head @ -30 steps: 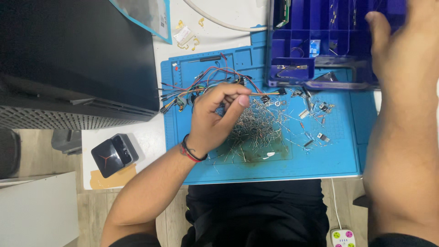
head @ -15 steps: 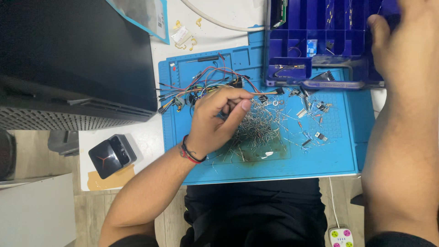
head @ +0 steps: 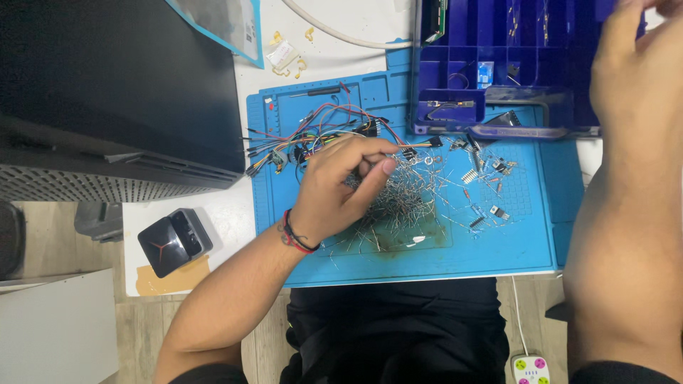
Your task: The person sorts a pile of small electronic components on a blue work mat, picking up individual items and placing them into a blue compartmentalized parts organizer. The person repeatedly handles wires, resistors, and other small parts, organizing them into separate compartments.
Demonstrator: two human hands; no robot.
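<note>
Plainly, the weak point here is how little the left hand [head: 334, 188] has hold of: its grip is pinched, thumb against fingertips, over the heap of thin metal component leads [head: 402, 203] that lies in the middle of the blue work mat [head: 541, 242], and whether a single lead sits between the fingertips is too small to tell. If one does, I judge it could easily slip out and vanish among its many look-alikes, or drag neighbours along, since the leads lie crossed and tangled. Just behind the knuckles lies a bundle of coloured jumper wires [head: 313, 131], touching or almost touching the hand; a careless pull back could snag them and sweep small parts off the mat. To the right of the heap a few small black components [head: 494, 188] are scattered loosely, and a brushing wrist would send them sliding toward the mat's edge and the tabletop [head: 228, 213] beyond. The right hand [head: 640, 78] is raised close to the camera over the far corner of the purple compartment box [head: 498, 85]; its fingertips run out of view, so I cannot tell whether its grip is closed on anything. The forearm hides that side of the box, and a blind reach could drop a part into the wrong compartment.
</note>
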